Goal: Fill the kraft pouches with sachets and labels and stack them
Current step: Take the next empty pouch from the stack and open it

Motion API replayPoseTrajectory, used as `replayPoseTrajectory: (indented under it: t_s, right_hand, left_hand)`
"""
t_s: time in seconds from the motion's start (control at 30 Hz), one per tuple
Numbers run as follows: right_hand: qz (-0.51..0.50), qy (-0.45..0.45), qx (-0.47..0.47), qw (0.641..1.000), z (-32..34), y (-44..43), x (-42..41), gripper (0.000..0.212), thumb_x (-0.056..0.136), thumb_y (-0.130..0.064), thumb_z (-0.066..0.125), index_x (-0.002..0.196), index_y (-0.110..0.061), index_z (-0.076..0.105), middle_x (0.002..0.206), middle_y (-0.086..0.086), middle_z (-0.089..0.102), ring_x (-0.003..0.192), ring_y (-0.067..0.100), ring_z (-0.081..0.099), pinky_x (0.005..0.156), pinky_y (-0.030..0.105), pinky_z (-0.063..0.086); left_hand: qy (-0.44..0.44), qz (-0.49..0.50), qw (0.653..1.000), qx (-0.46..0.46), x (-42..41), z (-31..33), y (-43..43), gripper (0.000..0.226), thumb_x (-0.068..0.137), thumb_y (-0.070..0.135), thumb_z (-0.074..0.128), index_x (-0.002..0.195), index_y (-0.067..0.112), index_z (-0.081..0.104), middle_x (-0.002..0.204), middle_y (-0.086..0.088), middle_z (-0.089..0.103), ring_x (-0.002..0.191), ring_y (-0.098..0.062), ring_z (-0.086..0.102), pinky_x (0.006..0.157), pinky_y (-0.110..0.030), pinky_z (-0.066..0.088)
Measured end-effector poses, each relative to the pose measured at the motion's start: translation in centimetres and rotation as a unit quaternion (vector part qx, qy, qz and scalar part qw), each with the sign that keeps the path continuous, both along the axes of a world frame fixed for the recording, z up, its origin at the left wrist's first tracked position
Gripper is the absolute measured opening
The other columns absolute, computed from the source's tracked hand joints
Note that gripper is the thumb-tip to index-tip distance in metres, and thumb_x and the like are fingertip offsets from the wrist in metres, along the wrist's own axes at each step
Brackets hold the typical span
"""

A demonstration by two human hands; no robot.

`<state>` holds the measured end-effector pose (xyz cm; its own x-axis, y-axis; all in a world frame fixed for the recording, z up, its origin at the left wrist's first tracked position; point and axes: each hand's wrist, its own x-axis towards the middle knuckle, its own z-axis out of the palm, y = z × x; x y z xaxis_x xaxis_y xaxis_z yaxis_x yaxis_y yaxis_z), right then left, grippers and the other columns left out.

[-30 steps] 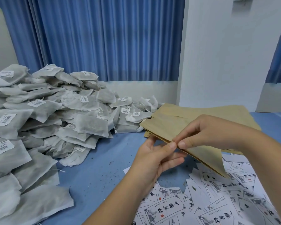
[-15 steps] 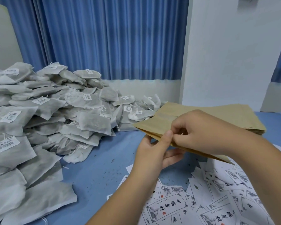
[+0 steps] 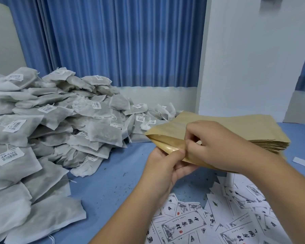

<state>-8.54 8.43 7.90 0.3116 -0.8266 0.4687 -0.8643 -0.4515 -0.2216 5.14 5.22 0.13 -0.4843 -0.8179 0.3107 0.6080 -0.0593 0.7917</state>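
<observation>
The kraft pouch (image 3: 166,132) is held just above the blue table (image 3: 104,182), in front of the stack of empty pouches (image 3: 245,127). The left hand (image 3: 164,166) pinches its lower lip and the right hand (image 3: 217,147) pinches the upper wall. I think too strong a pull may tear a side seam, and a slipping pinch would let the mouth close again. The pouch looks flat and tan, with a shiny lining showing inside the half-open mouth.

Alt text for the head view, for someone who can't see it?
The left hand and right hand pinch open the mouth of a kraft pouch over a blue table. Sachets are heaped at left, printed labels lie nearest, a pouch stack behind.
</observation>
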Motion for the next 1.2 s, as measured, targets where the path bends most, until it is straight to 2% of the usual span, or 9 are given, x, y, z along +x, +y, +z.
replayPoseTrajectory:
  t_s: [0.3, 0.5, 0.63, 0.73, 0.83, 0.9, 1.07, 1.13, 1.2]
  right_hand:
    - [-0.008, -0.076, 0.029, 0.997, 0.5, 0.3, -0.7, 0.016, 0.081, -0.018, 0.058, 0.065, -0.021, 0.057, 0.068, -0.009, 0.059, 0.063, 0.006, 0.051, 0.057, 0.021, 0.042]
    - [-0.003, 0.080, -0.035, 0.996, 0.8, 0.9, 2.0, 0.011, 0.079, -0.019, 0.056, 0.068, -0.017, 0.055, 0.072, -0.006, 0.054, 0.071, 0.012, 0.051, 0.069, 0.032, 0.044]
    - [-0.014, 0.147, -0.003, 0.989, 0.3, 1.0, 3.1, 0.008, 0.079, -0.025, 0.053, 0.073, -0.021, 0.054, 0.080, -0.006, 0.056, 0.077, 0.016, 0.053, 0.071, 0.036, 0.048]
    - [-0.044, 0.173, 0.005, 0.984, -0.2, 1.3, 3.5, 0.014, 0.079, -0.035, 0.053, 0.091, -0.028, 0.053, 0.092, -0.010, 0.055, 0.084, 0.015, 0.053, 0.065, 0.031, 0.042]
    - [-0.081, 0.202, 0.027, 0.976, -0.6, 1.3, 3.7, 0.027, 0.081, -0.039, 0.049, 0.107, -0.030, 0.051, 0.098, -0.008, 0.056, 0.088, 0.021, 0.056, 0.064, 0.032, 0.043]
    - [-0.089, 0.220, 0.016, 0.971, -0.9, 0.8, 3.9, 0.020, 0.083, -0.029, 0.047, 0.103, -0.027, 0.054, 0.089, -0.003, 0.057, 0.076, 0.024, 0.053, 0.054, 0.030, 0.038]
    - [-0.067, 0.259, -0.015, 0.963, -1.8, 0.5, 5.1, 0.013, 0.079, -0.011, 0.049, 0.079, -0.023, 0.043, 0.065, -0.006, 0.028, 0.051, 0.014, 0.026, 0.043, 0.029, 0.015]
    - [-0.071, 0.251, -0.011, 0.965, -1.6, 0.4, 5.3, 0.014, 0.079, -0.010, 0.048, 0.077, -0.022, 0.042, 0.066, -0.005, 0.028, 0.052, 0.015, 0.028, 0.043, 0.030, 0.017]
    - [-0.091, 0.210, -0.020, 0.973, -0.8, 0.5, 4.7, 0.008, 0.077, -0.010, 0.047, 0.076, -0.018, 0.046, 0.070, -0.003, 0.039, 0.061, 0.022, 0.044, 0.047, 0.032, 0.031]
  left_hand:
    - [-0.002, 0.035, 0.998, 0.052, -0.3, 0.3, 0.7, 0.034, 0.089, -0.016, 0.039, 0.111, 0.002, 0.058, 0.095, -0.019, 0.073, 0.087, -0.029, 0.072, 0.065, -0.038, 0.059]
    - [-0.048, 0.109, 0.986, 0.113, -1.1, 0.2, 1.4, 0.021, 0.093, 0.007, 0.050, 0.109, 0.009, 0.064, 0.091, -0.018, 0.073, 0.076, -0.035, 0.073, 0.062, -0.037, 0.058]
    - [-0.067, 0.140, 0.979, 0.132, -1.1, 0.1, 1.5, 0.031, 0.086, -0.003, 0.045, 0.086, 0.012, 0.072, 0.081, -0.015, 0.074, 0.070, -0.025, 0.073, 0.056, -0.037, 0.057]
    - [-0.083, 0.171, 0.971, 0.146, -0.6, 0.2, 0.9, 0.037, 0.083, -0.007, 0.039, 0.075, 0.014, 0.069, 0.065, -0.009, 0.069, 0.052, -0.015, 0.066, 0.050, -0.033, 0.054]
    - [-0.086, 0.194, 0.966, 0.148, -0.2, 0.2, 0.5, 0.034, 0.080, -0.011, 0.037, 0.082, 0.008, 0.065, 0.056, -0.007, 0.063, 0.046, -0.015, 0.061, 0.048, -0.031, 0.052]
    - [-0.084, 0.199, 0.965, 0.151, -0.2, 0.2, 0.5, 0.031, 0.082, -0.010, 0.037, 0.084, 0.008, 0.062, 0.050, -0.004, 0.059, 0.042, -0.014, 0.058, 0.048, -0.032, 0.053]
    - [-0.127, 0.192, 0.959, 0.166, -0.3, 0.4, 0.8, 0.037, 0.086, 0.001, 0.044, 0.058, 0.019, 0.060, 0.045, 0.002, 0.056, 0.035, -0.010, 0.053, 0.040, -0.022, 0.045]
    - [-0.133, 0.197, 0.958, 0.163, -0.1, 0.3, 0.6, 0.037, 0.086, -0.001, 0.044, 0.059, 0.020, 0.058, 0.044, 0.004, 0.054, 0.034, -0.008, 0.051, 0.039, -0.021, 0.045]
    - [-0.140, 0.190, 0.958, 0.166, 0.2, 0.2, 0.5, 0.027, 0.085, -0.003, 0.046, 0.078, 0.017, 0.063, 0.055, -0.001, 0.063, 0.046, -0.011, 0.061, 0.046, -0.027, 0.051]
